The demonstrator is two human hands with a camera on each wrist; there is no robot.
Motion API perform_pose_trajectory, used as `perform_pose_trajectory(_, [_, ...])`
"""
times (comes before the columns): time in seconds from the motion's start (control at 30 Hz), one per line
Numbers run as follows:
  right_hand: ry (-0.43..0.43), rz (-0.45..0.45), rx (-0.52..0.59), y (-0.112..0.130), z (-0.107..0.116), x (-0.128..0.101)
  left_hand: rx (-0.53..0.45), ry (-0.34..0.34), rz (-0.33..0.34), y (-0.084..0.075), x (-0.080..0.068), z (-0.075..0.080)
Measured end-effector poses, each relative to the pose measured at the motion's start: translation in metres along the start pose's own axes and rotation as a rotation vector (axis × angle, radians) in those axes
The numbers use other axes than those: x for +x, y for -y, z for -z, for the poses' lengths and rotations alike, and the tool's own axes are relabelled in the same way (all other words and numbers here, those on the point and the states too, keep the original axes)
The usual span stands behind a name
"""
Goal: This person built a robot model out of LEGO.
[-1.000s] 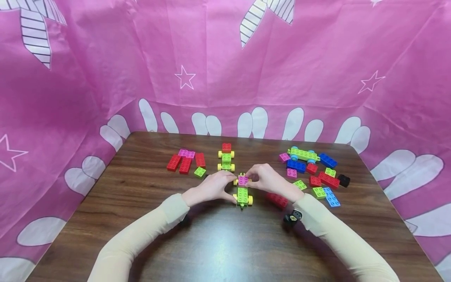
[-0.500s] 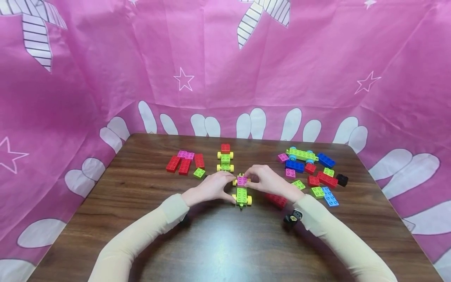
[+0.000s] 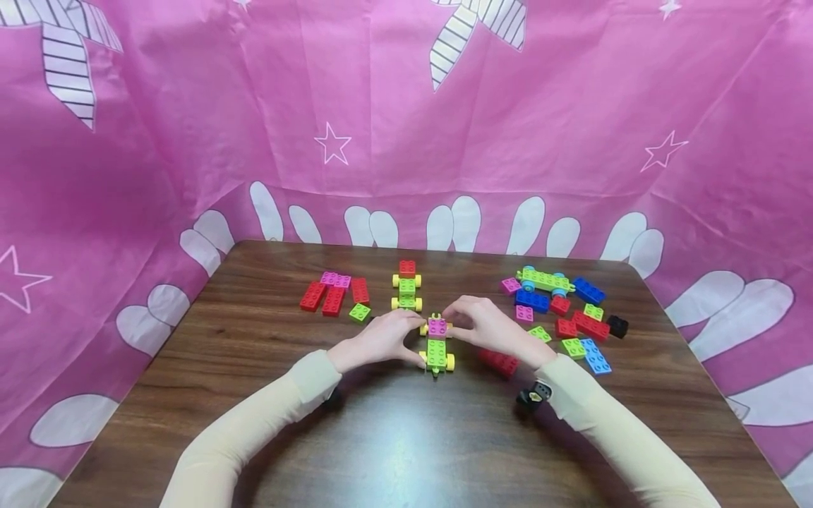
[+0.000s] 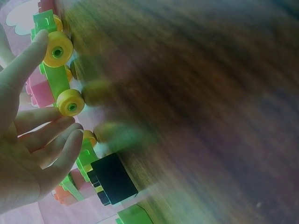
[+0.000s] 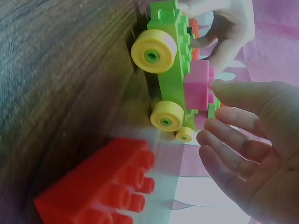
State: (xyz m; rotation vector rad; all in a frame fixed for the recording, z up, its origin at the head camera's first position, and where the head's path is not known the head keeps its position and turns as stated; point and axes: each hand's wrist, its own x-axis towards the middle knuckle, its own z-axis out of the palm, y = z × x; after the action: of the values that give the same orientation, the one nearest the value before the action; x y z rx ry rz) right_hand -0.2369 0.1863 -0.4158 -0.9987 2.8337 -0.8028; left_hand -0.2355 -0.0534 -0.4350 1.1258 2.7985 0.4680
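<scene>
We see a dark wooden table [image 3: 394, 437] walled in by a pink cloth backdrop [image 3: 190, 127] printed with stars. At its middle both hands meet on a green wheeled cart [image 3: 436, 353] that carries a pink brick [image 3: 437, 326] on its far end. Compared with half a second ago almost nothing differs: the hands, cart and brick sit where they were, only the view has shifted a touch.

The right hand [image 3: 485, 326] has its thumb on the pink brick, the other fingers [image 5: 233, 147] fanned loosely just off it (the right wrist view shows them nearly straight). The left hand [image 3: 381, 337] steadies the cart from the other side, one fingertip against a yellow wheel [image 4: 58, 49], the remaining fingers gently bent beside the chassis; neither hand wraps around anything. Both forearms, in cream sleeves, come in low from the near edge.

A red brick [image 3: 500, 361] lies just beside the right wrist. Farther back stand a second small cart [image 3: 406, 286], a cluster of red and pink bricks [image 3: 333, 291] on the left, and a mixed pile [image 3: 562, 310] on the right, all well apart from the hands.
</scene>
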Motion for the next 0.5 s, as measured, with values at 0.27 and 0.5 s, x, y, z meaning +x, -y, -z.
perform_pose_trajectory(0.27, [-0.025, -0.045, 0.008, -0.001, 0.013, -0.007, -0.006, 0.000, 0.005, -0.001, -0.001, 0.001])
perform_pose_trajectory(0.5, [-0.094, -0.011, -0.041, -0.010, 0.022, -0.014, 0.009, -0.012, -0.004, -0.002, -0.002, 0.002])
